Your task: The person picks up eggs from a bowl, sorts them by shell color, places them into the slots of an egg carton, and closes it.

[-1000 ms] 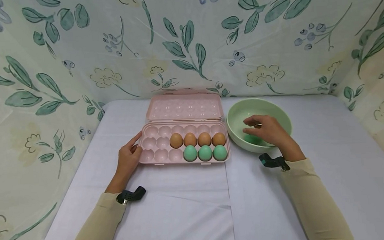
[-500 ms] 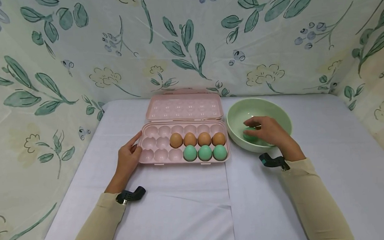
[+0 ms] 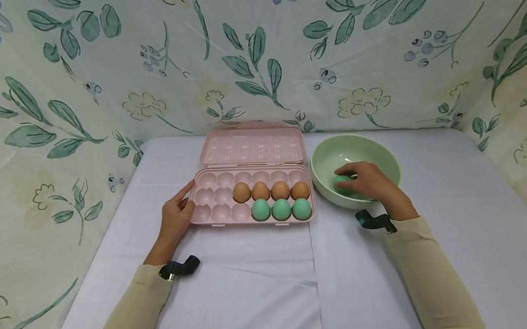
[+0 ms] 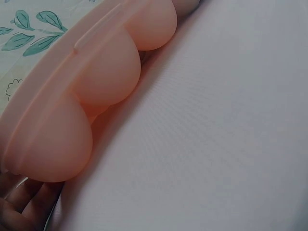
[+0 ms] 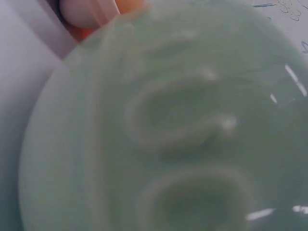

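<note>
My left hand [image 3: 175, 214] rests against the left edge of a pink egg carton [image 3: 204, 200], index finger stretched along its side. In the left wrist view, fingers [image 4: 31, 204] show under the carton's corner below its rounded cups. Several brown eggs [image 3: 261, 191] fill the right part of the middle row, and three green eggs [image 3: 281, 210] sit in the front row at right. My right hand [image 3: 366, 180] reaches into a light green bowl [image 3: 354, 141] and pinches another green egg [image 3: 342, 179] between thumb and fingers. The bowl's wall fills most of the right wrist view, hiding that hand.
The carton's open lid [image 3: 252, 147] lies back behind the cups, close to the floral cloth backdrop [image 3: 258, 60]. Right beside the carton stands the bowl. A white cloth [image 3: 252, 289] covers the table, with a crease running toward the front.
The right fingers have closed in on the green egg in the bowl, which now shows between thumb and fingertips. The left hand and carton have stayed put.
</note>
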Demonstrator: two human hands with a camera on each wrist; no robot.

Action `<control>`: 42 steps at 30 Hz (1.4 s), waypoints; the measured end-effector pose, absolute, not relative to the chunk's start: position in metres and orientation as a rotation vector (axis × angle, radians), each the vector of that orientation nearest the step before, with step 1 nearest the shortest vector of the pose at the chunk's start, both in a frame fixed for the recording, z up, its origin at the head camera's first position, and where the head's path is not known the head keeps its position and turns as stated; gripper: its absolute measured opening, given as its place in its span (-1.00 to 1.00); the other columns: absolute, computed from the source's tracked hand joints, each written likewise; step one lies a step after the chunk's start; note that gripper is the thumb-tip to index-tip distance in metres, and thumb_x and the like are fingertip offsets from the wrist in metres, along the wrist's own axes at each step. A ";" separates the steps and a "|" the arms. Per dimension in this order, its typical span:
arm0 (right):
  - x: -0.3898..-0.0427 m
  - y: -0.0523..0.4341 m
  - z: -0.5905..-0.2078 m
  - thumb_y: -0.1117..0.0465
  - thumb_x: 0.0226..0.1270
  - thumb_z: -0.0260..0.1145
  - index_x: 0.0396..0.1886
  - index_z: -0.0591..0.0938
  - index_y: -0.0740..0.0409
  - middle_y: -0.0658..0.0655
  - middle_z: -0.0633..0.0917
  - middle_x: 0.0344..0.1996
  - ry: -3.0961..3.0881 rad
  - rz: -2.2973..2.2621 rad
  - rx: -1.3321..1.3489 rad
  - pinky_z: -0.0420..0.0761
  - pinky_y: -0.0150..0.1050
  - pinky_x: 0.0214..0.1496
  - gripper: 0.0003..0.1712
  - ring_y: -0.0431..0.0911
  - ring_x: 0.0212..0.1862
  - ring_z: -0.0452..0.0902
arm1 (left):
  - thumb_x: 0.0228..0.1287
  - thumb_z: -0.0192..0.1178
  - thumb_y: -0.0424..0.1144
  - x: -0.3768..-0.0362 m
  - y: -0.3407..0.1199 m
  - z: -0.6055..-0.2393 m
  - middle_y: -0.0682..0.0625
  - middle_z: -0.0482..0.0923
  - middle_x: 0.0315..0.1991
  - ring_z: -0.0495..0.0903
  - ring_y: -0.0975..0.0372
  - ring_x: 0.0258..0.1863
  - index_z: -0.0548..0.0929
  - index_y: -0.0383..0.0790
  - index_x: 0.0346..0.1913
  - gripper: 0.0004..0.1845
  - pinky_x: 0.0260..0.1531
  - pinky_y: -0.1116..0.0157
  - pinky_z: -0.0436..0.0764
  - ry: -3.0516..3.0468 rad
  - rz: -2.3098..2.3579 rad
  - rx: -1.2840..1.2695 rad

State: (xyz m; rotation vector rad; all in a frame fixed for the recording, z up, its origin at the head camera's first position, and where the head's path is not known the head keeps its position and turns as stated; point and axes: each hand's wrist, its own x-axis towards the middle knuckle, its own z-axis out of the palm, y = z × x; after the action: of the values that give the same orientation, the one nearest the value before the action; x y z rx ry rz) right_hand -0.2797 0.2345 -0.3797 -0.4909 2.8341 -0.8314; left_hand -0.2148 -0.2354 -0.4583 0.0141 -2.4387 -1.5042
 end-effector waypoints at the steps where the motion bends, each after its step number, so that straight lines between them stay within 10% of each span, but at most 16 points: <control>1: -0.280 0.235 -0.380 0.11 0.22 0.40 0.08 0.63 0.25 0.30 0.64 0.05 2.831 -0.825 -0.485 0.43 0.09 0.19 -0.53 0.21 0.14 0.50 | 0.28 -0.02 -0.43 -0.215 -0.235 -0.459 -0.01 0.38 0.34 0.54 0.13 -0.15 0.42 -0.03 0.38 -0.42 -0.40 0.61 0.49 -2.439 -1.504 0.013; 42: -0.278 0.232 -0.378 0.21 0.19 0.41 0.02 0.63 0.27 0.31 0.67 -0.05 2.918 -0.902 -0.499 0.51 0.08 0.08 -0.59 0.20 0.02 0.58 | 0.29 -0.02 -0.38 -0.215 -0.235 -0.458 0.04 0.36 0.35 0.56 0.15 -0.15 0.40 0.01 0.39 -0.42 -0.39 0.58 0.52 -2.453 -1.509 0.023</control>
State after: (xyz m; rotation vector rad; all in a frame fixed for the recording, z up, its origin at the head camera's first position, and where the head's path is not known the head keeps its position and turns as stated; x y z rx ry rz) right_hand -0.2779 0.2325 -0.3778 -0.4991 2.9181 -0.9017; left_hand -0.2146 -0.2351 -0.4583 0.0230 -2.4527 -1.5087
